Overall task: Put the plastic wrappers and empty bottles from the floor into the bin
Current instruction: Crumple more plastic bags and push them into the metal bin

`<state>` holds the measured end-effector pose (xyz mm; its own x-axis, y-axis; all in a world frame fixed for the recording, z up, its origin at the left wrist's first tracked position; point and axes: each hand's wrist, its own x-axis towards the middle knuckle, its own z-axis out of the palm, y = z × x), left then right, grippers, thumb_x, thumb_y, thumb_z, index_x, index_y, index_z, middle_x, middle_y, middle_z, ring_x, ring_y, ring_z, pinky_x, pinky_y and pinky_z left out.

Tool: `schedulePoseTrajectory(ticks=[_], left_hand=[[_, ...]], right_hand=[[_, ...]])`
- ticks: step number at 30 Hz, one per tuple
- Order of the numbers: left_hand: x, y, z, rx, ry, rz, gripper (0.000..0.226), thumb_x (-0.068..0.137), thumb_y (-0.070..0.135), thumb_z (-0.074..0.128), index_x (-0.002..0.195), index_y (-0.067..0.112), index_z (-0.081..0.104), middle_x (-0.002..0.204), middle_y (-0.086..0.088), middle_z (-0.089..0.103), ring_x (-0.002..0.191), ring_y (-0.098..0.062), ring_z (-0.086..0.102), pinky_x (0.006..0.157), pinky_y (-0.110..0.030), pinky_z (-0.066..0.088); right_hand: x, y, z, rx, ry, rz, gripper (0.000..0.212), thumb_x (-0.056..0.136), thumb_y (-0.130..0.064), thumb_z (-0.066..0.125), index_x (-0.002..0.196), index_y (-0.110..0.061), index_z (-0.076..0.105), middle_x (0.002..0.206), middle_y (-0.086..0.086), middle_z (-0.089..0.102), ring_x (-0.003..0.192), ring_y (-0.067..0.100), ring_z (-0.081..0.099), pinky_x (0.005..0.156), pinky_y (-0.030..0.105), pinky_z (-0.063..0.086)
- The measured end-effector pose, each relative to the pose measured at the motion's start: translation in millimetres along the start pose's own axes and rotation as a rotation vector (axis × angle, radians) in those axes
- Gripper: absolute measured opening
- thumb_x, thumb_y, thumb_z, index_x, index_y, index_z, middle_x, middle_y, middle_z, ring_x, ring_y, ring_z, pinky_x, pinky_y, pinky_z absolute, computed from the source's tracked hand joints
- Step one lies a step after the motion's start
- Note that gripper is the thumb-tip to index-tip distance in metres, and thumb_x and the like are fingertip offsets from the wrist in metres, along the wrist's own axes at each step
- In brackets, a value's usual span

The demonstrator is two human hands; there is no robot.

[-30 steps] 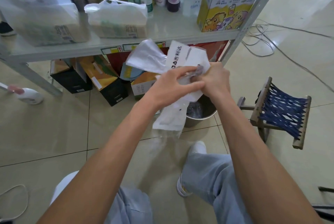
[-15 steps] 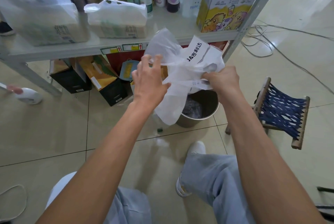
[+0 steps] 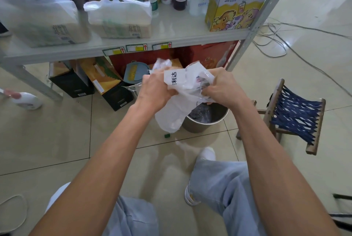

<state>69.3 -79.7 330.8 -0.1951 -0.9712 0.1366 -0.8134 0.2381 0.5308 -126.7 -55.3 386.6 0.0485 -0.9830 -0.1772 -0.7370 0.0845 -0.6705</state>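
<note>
A white plastic wrapper [image 3: 177, 102] with black printed characters is bunched between both hands. My left hand [image 3: 155, 93] grips its left side and my right hand [image 3: 222, 89] grips its right side. The wrapper's loose lower end hangs down over the near left rim of the round metal bin [image 3: 202, 126], which stands on the tiled floor just beyond my hands. Crumpled plastic lies inside the bin. A small green cap [image 3: 167, 136] rests on the floor by the bin.
A metal shelf [image 3: 133, 42] stacked with bottles, bagged packs and a carton stands behind the bin, with boxes under it. A wooden stool with blue webbing [image 3: 293, 115] is at the right. A white bottle [image 3: 24, 99] lies at the left. Cables trail far right.
My hands have come closer together and lower, crumpling the wrapper into a tighter bunch over the bin. The raised flaps of plastic have been pressed down.
</note>
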Motion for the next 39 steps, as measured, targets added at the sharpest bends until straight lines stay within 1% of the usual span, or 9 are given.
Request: schedulePoseTrajectory(ticks=[4, 8, 13, 18, 23, 27, 30, 35, 39], left_hand=[[2, 8, 4, -0.146, 0.111, -0.026, 0.033, 0.087, 0.017, 0.076, 0.12, 0.011, 0.073, 0.116, -0.007, 0.074, 0.104, -0.025, 0.07, 0.081, -0.032, 0.056], [17, 39, 13, -0.295, 0.251, -0.051, 0.021, 0.09, 0.01, 0.071, 0.111, 0.006, 0.075, 0.109, -0.006, 0.073, 0.091, -0.011, 0.06, 0.066, -0.013, 0.043], [29, 70, 55, -0.415, 0.262, -0.124, 0.021, 0.09, 0.001, 0.068, 0.11, 0.005, 0.074, 0.112, -0.005, 0.073, 0.094, -0.011, 0.063, 0.065, -0.005, 0.044], [33, 80, 93, -0.577, 0.198, -0.202, 0.028, 0.094, 0.004, 0.064, 0.12, 0.006, 0.071, 0.118, -0.008, 0.074, 0.1, -0.015, 0.065, 0.079, -0.03, 0.056], [34, 59, 130, -0.556, -0.007, -0.362, 0.033, 0.096, 0.006, 0.062, 0.128, 0.008, 0.069, 0.127, -0.009, 0.071, 0.114, -0.026, 0.066, 0.084, -0.027, 0.05], [27, 28, 149, -0.419, -0.243, -0.388, 0.032, 0.099, 0.007, 0.058, 0.129, 0.007, 0.067, 0.131, -0.011, 0.067, 0.117, -0.029, 0.063, 0.089, -0.029, 0.049], [19, 10, 157, -0.311, -0.387, -0.391, 0.037, 0.093, 0.005, 0.063, 0.131, 0.009, 0.065, 0.135, -0.011, 0.063, 0.117, -0.03, 0.063, 0.093, -0.031, 0.05], [13, -6, 155, -0.243, -0.472, -0.341, 0.043, 0.088, 0.009, 0.069, 0.13, 0.013, 0.058, 0.126, -0.01, 0.064, 0.115, -0.031, 0.062, 0.097, -0.046, 0.054], [14, -16, 151, -0.204, -0.493, -0.306, 0.065, 0.086, -0.005, 0.06, 0.148, 0.013, 0.048, 0.148, -0.014, 0.053, 0.137, -0.034, 0.049, 0.11, -0.042, 0.044]], right_hand=[[0, 0, -7, 0.024, 0.132, -0.061, 0.032, 0.082, 0.003, 0.059, 0.093, -0.019, 0.078, 0.082, 0.001, 0.072, 0.079, 0.023, 0.069, 0.071, 0.036, 0.056], [0, 7, -17, 0.063, 0.305, -0.06, 0.031, 0.08, 0.003, 0.057, 0.085, -0.022, 0.073, 0.074, -0.005, 0.068, 0.077, 0.023, 0.066, 0.068, 0.034, 0.052], [2, 29, -31, -0.018, 0.404, 0.041, 0.023, 0.083, 0.002, 0.055, 0.074, -0.017, 0.067, 0.067, 0.001, 0.06, 0.071, 0.027, 0.06, 0.058, 0.031, 0.046], [11, 51, -34, -0.033, 0.388, 0.187, 0.033, 0.088, -0.003, 0.055, 0.061, -0.02, 0.05, 0.062, -0.005, 0.05, 0.068, 0.025, 0.053, 0.058, 0.028, 0.038], [31, 69, -13, -0.127, 0.27, 0.263, 0.016, 0.098, -0.017, 0.058, 0.083, -0.02, 0.063, 0.083, 0.012, 0.062, 0.083, 0.034, 0.058, 0.072, 0.034, 0.041], [51, 97, 23, -0.165, 0.189, 0.352, 0.022, 0.097, -0.027, 0.06, 0.108, -0.019, 0.078, 0.108, 0.019, 0.073, 0.104, 0.041, 0.068, 0.081, 0.037, 0.049], [60, 112, 42, -0.206, 0.127, 0.385, 0.022, 0.096, -0.023, 0.06, 0.11, -0.017, 0.076, 0.113, 0.022, 0.072, 0.109, 0.043, 0.066, 0.084, 0.037, 0.049], [77, 134, 72, -0.24, 0.064, 0.441, 0.024, 0.098, -0.022, 0.058, 0.112, -0.014, 0.076, 0.115, 0.022, 0.072, 0.112, 0.042, 0.066, 0.089, 0.039, 0.052], [92, 143, 86, -0.268, 0.085, 0.506, 0.029, 0.1, -0.026, 0.056, 0.12, -0.01, 0.071, 0.124, 0.022, 0.069, 0.116, 0.043, 0.065, 0.093, 0.042, 0.052]])
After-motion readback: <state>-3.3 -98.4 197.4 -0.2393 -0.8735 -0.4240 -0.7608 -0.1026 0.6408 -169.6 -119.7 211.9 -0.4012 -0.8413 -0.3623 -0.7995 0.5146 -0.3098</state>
